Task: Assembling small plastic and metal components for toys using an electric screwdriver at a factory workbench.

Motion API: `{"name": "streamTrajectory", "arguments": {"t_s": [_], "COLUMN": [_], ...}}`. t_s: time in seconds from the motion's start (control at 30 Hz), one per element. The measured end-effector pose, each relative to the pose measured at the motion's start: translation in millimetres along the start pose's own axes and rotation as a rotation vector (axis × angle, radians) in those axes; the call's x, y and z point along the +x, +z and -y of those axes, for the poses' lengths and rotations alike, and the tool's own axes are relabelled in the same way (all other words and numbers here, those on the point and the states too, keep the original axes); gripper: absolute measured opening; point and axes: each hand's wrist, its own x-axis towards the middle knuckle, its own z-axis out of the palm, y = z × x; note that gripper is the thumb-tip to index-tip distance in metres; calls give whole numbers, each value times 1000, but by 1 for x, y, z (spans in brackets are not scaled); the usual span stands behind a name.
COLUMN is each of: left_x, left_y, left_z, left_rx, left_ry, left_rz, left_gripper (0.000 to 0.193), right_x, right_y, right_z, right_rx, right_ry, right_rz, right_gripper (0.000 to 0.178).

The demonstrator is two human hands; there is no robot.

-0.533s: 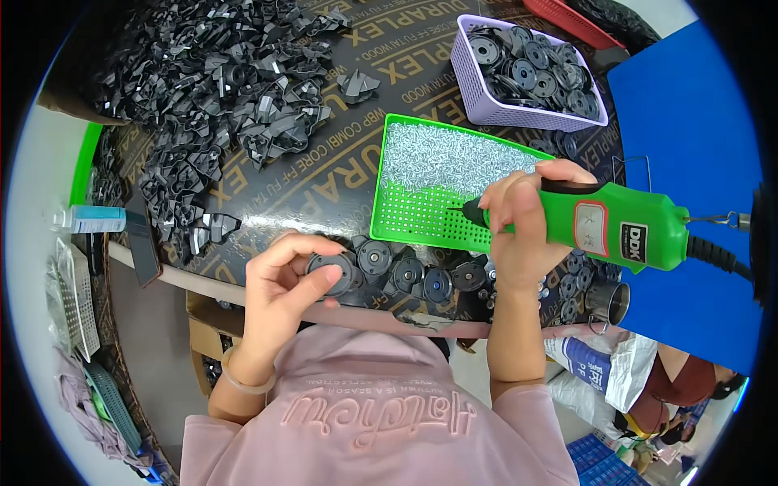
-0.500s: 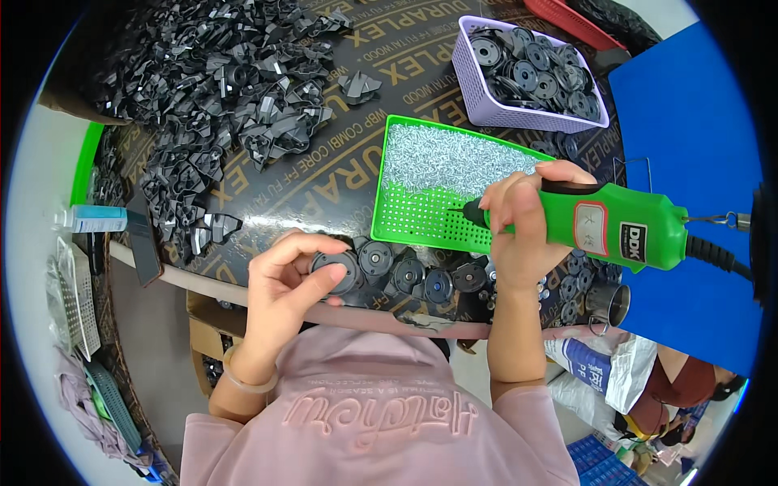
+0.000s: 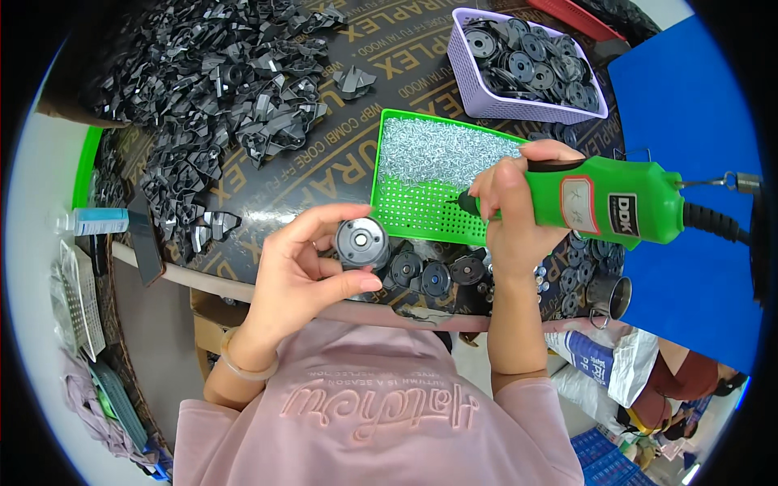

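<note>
My left hand [image 3: 304, 271] curls round a round black plastic disc [image 3: 361, 241] with a pale centre, index finger at its upper edge and thumb below. The disc partly covers another one beneath it. Several similar dark discs [image 3: 435, 279] lie in a row to the right, along the near table edge. My right hand [image 3: 515, 198] is closed round a green electric screwdriver [image 3: 604, 202], its dark tip pointing left over the perforated part of a green tray [image 3: 405, 212]. Small silvery screws [image 3: 442, 154] fill the far part of that tray.
Black plastic pieces [image 3: 219, 81] are heaped at the far left. A lilac basket [image 3: 527, 109] of discs stands far right, beside a blue panel [image 3: 689, 162]. The screwdriver's cable [image 3: 717, 223] runs right. A metal cup [image 3: 609, 297] sits at the near right edge.
My left hand has moved right and slightly away from me with the disc, which now overlaps its neighbour. The screwdriver in my right hand has shifted slightly left.
</note>
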Motion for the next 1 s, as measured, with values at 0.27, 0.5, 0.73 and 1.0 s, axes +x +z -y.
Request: {"name": "streamTrajectory", "arguments": {"t_s": [0.27,0.5,0.73,1.0], "left_x": [1,6,-1,9], "left_y": [-5,-7,-22,-22], "left_z": [11,5,2,9], "left_rx": [-25,-50,-34,30], "left_ry": [-30,4,10,41], "left_rz": [12,38,47,47], "left_gripper": [55,55,55,54], "right_x": [2,-6,-3,-2], "right_y": [9,10,11,10], "right_z": [3,2,8,6], "right_rx": [60,5,-23,-22], "right_ry": [75,15,4,-10], "right_rz": [-21,4,-59,-31], "right_gripper": [28,30,30,30]}}
